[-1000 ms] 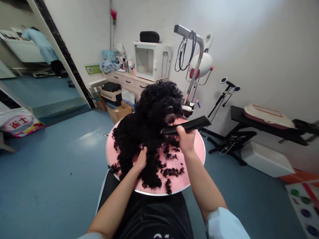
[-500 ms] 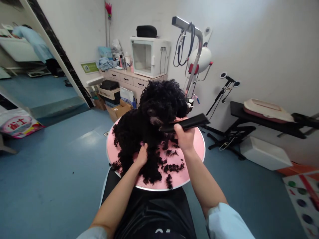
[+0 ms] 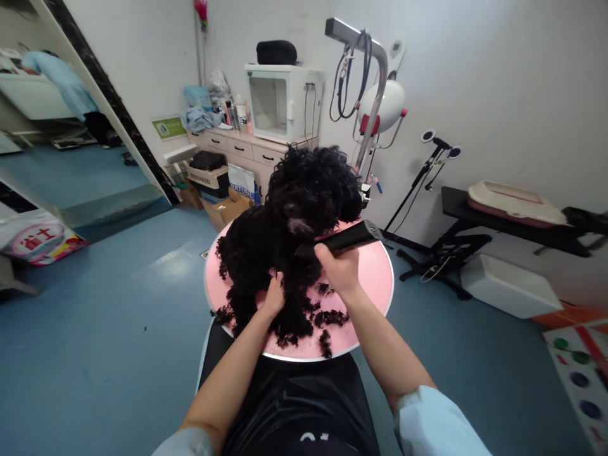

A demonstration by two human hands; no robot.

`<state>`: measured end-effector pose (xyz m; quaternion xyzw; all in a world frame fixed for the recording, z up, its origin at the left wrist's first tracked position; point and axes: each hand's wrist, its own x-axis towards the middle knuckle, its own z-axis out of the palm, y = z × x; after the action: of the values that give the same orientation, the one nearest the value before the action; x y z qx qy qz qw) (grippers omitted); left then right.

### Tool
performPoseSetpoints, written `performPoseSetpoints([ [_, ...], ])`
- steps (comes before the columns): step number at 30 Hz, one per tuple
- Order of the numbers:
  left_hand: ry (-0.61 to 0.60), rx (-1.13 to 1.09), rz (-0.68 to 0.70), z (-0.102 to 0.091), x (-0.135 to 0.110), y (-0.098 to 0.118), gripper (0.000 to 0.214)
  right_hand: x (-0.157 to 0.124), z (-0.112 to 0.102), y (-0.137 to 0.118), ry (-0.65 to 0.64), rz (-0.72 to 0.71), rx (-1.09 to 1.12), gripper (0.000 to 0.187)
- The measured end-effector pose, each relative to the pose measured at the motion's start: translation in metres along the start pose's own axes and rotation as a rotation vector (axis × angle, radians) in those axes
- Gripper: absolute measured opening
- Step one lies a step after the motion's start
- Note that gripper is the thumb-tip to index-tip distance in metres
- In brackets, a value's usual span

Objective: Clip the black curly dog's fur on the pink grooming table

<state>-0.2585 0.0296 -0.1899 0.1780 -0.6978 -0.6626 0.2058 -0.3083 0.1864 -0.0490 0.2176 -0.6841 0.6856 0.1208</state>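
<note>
A black curly dog [image 3: 289, 218] stands on a round pink grooming table [image 3: 377, 272]. My left hand [image 3: 274, 296] is closed round the dog's front leg. My right hand [image 3: 335, 266] grips a black clipper [image 3: 346, 238], its front end buried in the fur under the dog's chin. Clumps of cut black fur [image 3: 327, 316] lie on the pink top near my hands. A black apron [image 3: 289, 405] covers my lap below the table.
A metal grooming arm with leashes [image 3: 363, 76] rises behind the table. A white dryer cabinet [image 3: 280, 101] sits on drawers at the back. A black bench with a tray [image 3: 503, 209] stands right. Another person in blue [image 3: 61, 82] bends over far left.
The dog's head has turned from facing right toward me. My right hand has moved the clipper left and in, under the chin. My left hand keeps its hold.
</note>
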Motion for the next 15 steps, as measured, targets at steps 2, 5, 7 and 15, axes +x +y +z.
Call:
performPoseSetpoints([
  [2,-0.008,-0.001,0.038,0.001,0.001,0.0,0.034,-0.008,0.008,0.002,-0.122,0.022,-0.049,0.011],
  [5,-0.037,-0.001,0.054,0.001,0.0,-0.004,0.034,-0.012,0.001,0.0,-0.347,-0.028,-0.03,0.015],
  [7,-0.017,-0.008,0.043,0.003,-0.001,-0.009,0.037,-0.007,-0.01,-0.004,-0.472,-0.083,0.012,0.021],
  [15,0.095,-0.062,0.086,0.025,-0.01,-0.016,0.027,-0.006,0.008,-0.01,0.009,-0.042,-0.065,0.014],
])
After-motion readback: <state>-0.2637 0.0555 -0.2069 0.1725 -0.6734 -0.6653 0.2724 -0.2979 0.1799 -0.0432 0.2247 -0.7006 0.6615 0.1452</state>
